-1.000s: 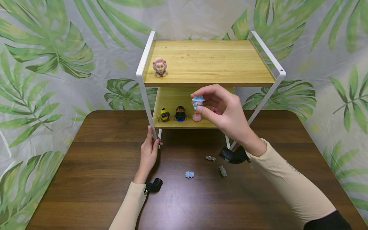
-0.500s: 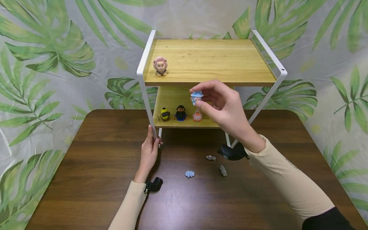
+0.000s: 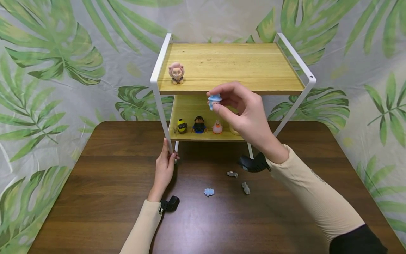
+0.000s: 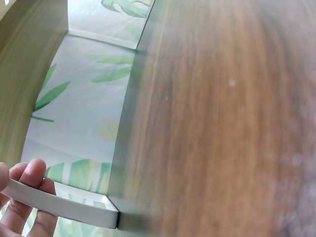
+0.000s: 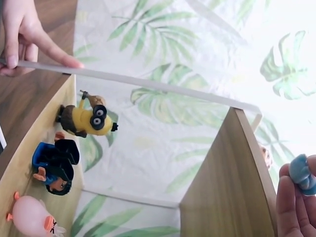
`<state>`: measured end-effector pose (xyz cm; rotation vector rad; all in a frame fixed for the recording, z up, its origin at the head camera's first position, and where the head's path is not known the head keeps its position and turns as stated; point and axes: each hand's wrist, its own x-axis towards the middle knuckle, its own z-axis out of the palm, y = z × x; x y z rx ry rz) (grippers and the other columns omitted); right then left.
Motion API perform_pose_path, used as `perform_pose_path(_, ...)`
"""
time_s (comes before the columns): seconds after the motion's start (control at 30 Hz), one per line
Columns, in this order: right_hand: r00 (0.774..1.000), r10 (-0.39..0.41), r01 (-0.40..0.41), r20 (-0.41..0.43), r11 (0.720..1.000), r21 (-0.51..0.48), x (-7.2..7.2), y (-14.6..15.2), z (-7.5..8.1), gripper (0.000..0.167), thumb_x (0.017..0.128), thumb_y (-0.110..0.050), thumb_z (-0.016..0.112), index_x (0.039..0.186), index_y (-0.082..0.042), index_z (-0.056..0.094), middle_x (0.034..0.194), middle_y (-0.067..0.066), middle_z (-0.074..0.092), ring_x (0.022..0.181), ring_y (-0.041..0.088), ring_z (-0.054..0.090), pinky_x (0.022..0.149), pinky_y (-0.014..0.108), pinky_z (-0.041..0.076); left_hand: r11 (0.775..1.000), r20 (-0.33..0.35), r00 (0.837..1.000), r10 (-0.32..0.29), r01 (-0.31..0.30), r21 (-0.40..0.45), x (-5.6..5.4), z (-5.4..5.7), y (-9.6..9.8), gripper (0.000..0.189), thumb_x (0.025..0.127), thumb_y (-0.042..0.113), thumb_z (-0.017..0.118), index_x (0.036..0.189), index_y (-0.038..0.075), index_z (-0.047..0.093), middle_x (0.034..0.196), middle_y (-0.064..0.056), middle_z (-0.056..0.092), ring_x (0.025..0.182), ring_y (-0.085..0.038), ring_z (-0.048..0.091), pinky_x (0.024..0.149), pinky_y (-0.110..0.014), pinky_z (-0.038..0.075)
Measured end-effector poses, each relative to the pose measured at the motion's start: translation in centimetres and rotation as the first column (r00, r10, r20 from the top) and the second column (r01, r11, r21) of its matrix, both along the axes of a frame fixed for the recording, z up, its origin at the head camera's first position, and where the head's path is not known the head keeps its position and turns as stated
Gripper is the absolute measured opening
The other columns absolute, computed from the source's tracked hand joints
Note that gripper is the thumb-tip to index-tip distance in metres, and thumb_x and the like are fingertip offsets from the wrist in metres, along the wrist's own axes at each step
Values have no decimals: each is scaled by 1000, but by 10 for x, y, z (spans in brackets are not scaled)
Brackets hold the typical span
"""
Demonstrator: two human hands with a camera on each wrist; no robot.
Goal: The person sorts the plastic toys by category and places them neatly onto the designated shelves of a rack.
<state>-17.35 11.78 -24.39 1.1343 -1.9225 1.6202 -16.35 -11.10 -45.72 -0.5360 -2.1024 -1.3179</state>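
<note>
My right hand [image 3: 252, 114] pinches a small light-blue figurine [image 3: 214, 100] with a hat between thumb and fingertips. It is in the air before the front edge of the shelf's top board [image 3: 228, 67]; the right wrist view shows the figurine [image 5: 302, 174] from behind, partly covered by fingers. Low on the left, my left hand [image 3: 163, 171] grips the white metal leg [image 4: 64, 205] of the shelf, its fingers curled round it. A pink-maned lion figurine [image 3: 176, 73] stands on the top board's left end.
On the lower board stand a yellow minion figurine [image 5: 91, 118], a dark-haired doll [image 3: 199, 125] and a pink duck [image 3: 217, 127]; another item is partly hidden behind my right hand. A light-blue figurine [image 3: 209, 192] and two grey figurines [image 3: 232, 174] lie on the brown table [image 3: 111, 197].
My right hand has risen and shifted slightly left with the blue figurine, from in front of the lower board to near the top board's edge. My left hand has stayed on the leg.
</note>
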Motion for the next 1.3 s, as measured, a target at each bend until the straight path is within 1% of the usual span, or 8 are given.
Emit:
perform_pose_path(0.23, 999, -25, 24, -24, 1000, -13, -3, -2, 4, 22, 84, 14, 63, 105, 12, 60, 101, 14, 64, 87, 24, 62, 79, 34, 53, 1000, -3, 1000, -4, 4, 2, 0, 0, 0, 109, 88, -21, 50, 145, 59, 4, 84, -27, 54, 66, -39, 60, 59, -51, 52)
perform_pose_path(0.53, 999, -12, 12, -40, 1000, -14, -6, -5, 10, 20, 86, 11, 62, 106, 11, 60, 101, 13, 64, 88, 25, 63, 81, 37, 53, 1000, -17, 1000, -2, 2, 6, 0, 0, 0, 111, 86, -24, 51, 145, 59, 5, 83, -27, 53, 65, -40, 60, 58, -52, 52)
perform_pose_path(0.9, 999, -16, 15, -48, 1000, -20, -10, -7, 17, 19, 86, 11, 62, 106, 10, 61, 100, 12, 64, 87, 24, 62, 79, 35, 53, 1000, -11, 1000, 1, -1, 5, 0, 0, 1, 111, 86, -24, 50, 145, 58, 4, 84, -28, 54, 65, -39, 60, 57, -52, 51)
perform_pose_path(1.13, 998, -21, 20, -58, 1000, -19, -16, -10, 21, 19, 86, 10, 63, 105, 10, 61, 99, 12, 64, 85, 24, 62, 76, 33, 53, 1000, -18, 1000, -3, 3, 8, 1, 1, 1, 112, 85, -25, 50, 145, 58, 5, 83, -29, 54, 64, -39, 60, 56, -51, 51)
perform_pose_path(1.3, 998, -38, 37, -58, 999, -4, -20, -12, 24, 19, 86, 9, 64, 104, 9, 61, 99, 11, 65, 86, 22, 62, 78, 34, 54, 1000, -23, 1000, -2, 2, 8, 0, 1, 1, 113, 84, -26, 50, 145, 58, 5, 83, -30, 54, 64, -39, 60, 56, -51, 51)
